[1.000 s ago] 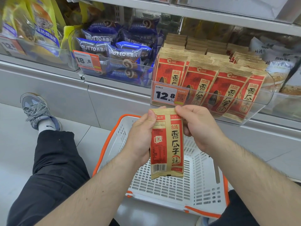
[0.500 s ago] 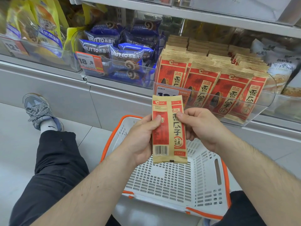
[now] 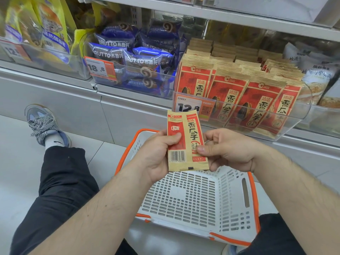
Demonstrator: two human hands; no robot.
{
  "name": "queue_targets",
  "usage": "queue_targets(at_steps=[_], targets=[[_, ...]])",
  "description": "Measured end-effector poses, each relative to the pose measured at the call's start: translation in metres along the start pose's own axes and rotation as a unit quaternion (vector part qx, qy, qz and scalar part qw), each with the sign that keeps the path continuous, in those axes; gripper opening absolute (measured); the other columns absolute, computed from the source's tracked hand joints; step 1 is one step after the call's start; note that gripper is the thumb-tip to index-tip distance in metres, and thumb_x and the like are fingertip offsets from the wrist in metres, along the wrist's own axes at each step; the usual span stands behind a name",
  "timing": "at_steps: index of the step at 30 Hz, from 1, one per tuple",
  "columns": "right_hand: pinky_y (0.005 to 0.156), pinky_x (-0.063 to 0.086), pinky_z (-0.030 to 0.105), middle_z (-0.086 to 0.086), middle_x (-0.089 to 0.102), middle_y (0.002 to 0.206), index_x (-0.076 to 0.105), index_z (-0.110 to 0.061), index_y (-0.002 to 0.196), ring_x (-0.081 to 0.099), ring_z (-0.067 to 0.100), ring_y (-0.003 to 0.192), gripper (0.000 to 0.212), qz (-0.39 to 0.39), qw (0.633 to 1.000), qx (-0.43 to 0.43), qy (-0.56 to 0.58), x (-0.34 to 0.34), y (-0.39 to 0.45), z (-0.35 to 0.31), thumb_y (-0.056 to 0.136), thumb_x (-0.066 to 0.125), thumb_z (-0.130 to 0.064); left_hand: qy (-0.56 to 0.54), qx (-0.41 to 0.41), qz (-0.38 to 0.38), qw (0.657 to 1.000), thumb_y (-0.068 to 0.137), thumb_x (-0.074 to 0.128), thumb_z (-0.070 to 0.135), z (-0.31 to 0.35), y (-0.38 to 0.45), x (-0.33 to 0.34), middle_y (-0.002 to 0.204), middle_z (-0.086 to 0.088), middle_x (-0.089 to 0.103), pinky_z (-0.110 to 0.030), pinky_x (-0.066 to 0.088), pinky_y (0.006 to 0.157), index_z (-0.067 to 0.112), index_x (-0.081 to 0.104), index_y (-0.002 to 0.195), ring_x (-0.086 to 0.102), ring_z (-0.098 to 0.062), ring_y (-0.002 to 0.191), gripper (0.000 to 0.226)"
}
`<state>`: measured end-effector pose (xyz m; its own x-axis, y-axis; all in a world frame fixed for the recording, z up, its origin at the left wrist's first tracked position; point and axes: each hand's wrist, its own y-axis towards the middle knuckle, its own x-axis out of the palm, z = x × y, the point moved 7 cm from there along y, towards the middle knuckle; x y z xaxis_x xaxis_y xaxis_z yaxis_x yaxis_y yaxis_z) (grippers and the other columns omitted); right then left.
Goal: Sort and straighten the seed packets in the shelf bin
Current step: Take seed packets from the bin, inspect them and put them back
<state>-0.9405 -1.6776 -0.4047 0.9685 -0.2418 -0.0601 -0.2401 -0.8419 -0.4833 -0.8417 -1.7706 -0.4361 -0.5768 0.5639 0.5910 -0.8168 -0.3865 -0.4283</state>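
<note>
Pale tiled floor (image 3: 16, 166), glossy, at 9 o'clock and lower edge. Grey metal shelving base (image 3: 60, 100) across middle, 9 to 3 o'clock. Upper shelf edge (image 3: 230, 16), light grey, along 12 to 2 o'clock. Clear plastic shelf bins on lower shelf. White perforated basket (image 3: 193, 199), orange rim, on floor at 6 o'clock. Even, soft store light.

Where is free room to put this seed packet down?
The white basket under both hands shows a bare floor. The clear seed bin is crowded, with rows packed to its front wall; the blue bread bin beside it is full too.
</note>
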Motion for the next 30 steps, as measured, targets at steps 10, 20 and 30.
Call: queue_targets(at_steps=[10, 20, 30], targets=[[0.050, 0.057, 0.032, 0.006, 0.068, 0.061, 0.060, -0.007, 0.097, 0.065, 0.022, 0.052, 0.026, 0.098, 0.976, -0.015, -0.193, 0.009, 0.001, -0.002, 0.081, 0.079, -0.007, 0.188, 0.058, 0.060, 0.979, 0.094, 0.066, 0.021, -0.005, 0.006, -0.013, 0.102, 0.000, 0.077, -0.042, 0.057, 0.080, 0.019, 0.061, 0.122, 0.074, -0.017, 0.093, 0.028], [0.055, 0.049, 0.034, 0.007, 0.067, 0.070, 0.063, -0.009, 0.088, 0.067, 0.022, 0.057, 0.035, 0.155, 0.948, -0.146, -0.238, 0.004, -0.003, -0.023, 0.095, 0.054, -0.042, 0.225, 0.042, 0.003, 0.973, 0.083, 0.077, 0.016, -0.015, 0.004, -0.004, 0.079, 0.007, 0.071, -0.026, 0.045, 0.063, 0.020, 0.065, 0.106, 0.063, -0.003, 0.062, 0.027], [0.045, 0.040, 0.027, 0.009, 0.058, 0.055, 0.055, -0.006, 0.071, 0.053, 0.019, 0.040, 0.033, 0.160, 0.969, -0.149, -0.114, 0.007, 0.005, -0.019, 0.103, 0.045, -0.009, 0.217, 0.072, -0.027, 0.973, 0.076, 0.072, 0.035, -0.014, 0.002, 0.005, 0.078, -0.001, 0.070, -0.035, 0.045, 0.070, 0.018, 0.065, 0.103, 0.065, -0.012, 0.071, 0.033]])
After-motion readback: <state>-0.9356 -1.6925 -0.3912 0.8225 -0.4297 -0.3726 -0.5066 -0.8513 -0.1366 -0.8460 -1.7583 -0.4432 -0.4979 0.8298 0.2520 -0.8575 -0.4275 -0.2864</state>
